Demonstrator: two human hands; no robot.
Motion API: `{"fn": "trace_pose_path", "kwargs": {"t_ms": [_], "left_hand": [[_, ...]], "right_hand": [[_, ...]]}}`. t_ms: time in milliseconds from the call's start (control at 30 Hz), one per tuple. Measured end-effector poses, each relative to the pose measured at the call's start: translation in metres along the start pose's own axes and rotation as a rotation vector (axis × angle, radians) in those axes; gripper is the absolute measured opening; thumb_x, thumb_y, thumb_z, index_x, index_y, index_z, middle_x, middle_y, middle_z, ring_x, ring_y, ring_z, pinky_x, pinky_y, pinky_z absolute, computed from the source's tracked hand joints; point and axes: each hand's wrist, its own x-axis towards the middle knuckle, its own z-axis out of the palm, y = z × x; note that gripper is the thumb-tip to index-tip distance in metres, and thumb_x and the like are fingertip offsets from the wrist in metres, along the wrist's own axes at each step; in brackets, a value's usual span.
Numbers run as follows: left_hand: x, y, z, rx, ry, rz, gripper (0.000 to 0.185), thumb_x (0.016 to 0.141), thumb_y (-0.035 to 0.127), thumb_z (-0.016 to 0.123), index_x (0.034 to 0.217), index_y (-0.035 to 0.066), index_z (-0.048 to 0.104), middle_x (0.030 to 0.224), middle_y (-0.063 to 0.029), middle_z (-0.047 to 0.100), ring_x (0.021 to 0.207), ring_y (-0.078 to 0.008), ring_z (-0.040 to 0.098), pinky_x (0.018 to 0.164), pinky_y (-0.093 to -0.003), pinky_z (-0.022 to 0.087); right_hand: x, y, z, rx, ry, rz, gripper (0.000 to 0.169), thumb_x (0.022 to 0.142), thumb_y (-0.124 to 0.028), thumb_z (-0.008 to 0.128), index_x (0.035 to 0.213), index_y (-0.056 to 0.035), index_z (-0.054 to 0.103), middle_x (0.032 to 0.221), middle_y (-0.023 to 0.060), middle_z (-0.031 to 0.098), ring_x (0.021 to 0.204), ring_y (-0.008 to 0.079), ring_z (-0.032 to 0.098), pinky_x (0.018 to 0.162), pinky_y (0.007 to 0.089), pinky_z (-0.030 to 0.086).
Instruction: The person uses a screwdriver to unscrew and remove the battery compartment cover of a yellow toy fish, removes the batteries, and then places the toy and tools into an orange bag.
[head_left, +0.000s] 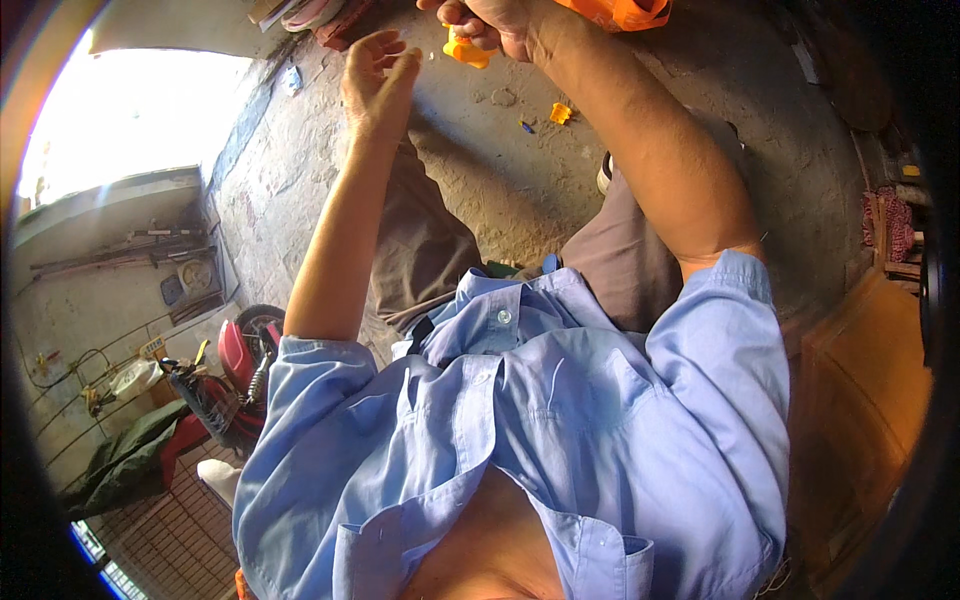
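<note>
At the top of the view, my right hand (491, 26) has its fingers curled over a yellow-orange plastic piece (469, 52). Part of that piece is covered by the fingers, and the hand is cut off by the upper edge. My left hand (379, 82) is raised to the left of it, fingers bent and thumb apart, with nothing seen in it. On the concrete floor (495, 165) below lie a small yellow plastic piece (561, 113) and a tiny blue item (526, 127).
An orange bag (626, 11) is at the top edge. A red motorcycle (236, 356) stands at the left, near a bright opening (135, 120). A crumpled blue-white wrapper (292, 80) lies on the floor. At the right is a brown panel (862, 405).
</note>
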Motion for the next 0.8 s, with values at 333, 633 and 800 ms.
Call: {"fn": "trace_pose_path", "kwargs": {"t_ms": [333,633,800], "left_hand": [[0.003,-0.004,0.037,0.341,-0.239,0.101,0.086,0.079,0.045,0.086,0.143,0.001,0.051,0.140,-0.0228,0.059,0.132,-0.0350,0.058,0.110,-0.0463,0.045],[0.016,-0.035,0.043,0.241,-0.424,0.144,0.094,0.074,0.035,0.091,0.147,-0.001,0.043,0.134,-0.0233,0.059,0.128,-0.0368,0.059,0.107,-0.0469,0.048],[0.010,-0.023,0.030,0.370,-0.320,0.241,0.101,0.071,0.033,0.093,0.150,0.003,0.038,0.140,-0.0231,0.052,0.133,-0.0387,0.051,0.110,-0.0479,0.045]], "right_hand": [[-0.005,0.014,-0.044,-0.048,-0.037,-0.033,0.049,0.104,-0.052,0.053,0.105,-0.0053,0.066,0.063,-0.0028,0.057,0.045,0.0061,0.044,0.040,0.0236,0.032],[-0.018,0.006,-0.031,-0.161,-0.121,0.000,0.054,0.102,-0.052,0.060,0.113,0.0005,0.065,0.062,-0.0054,0.052,0.044,0.0014,0.038,0.040,0.0186,0.026],[-0.007,0.010,-0.030,-0.084,-0.124,-0.042,0.052,0.098,-0.055,0.065,0.105,-0.0043,0.066,0.065,-0.0058,0.052,0.046,0.0018,0.039,0.039,0.0194,0.025]]}}
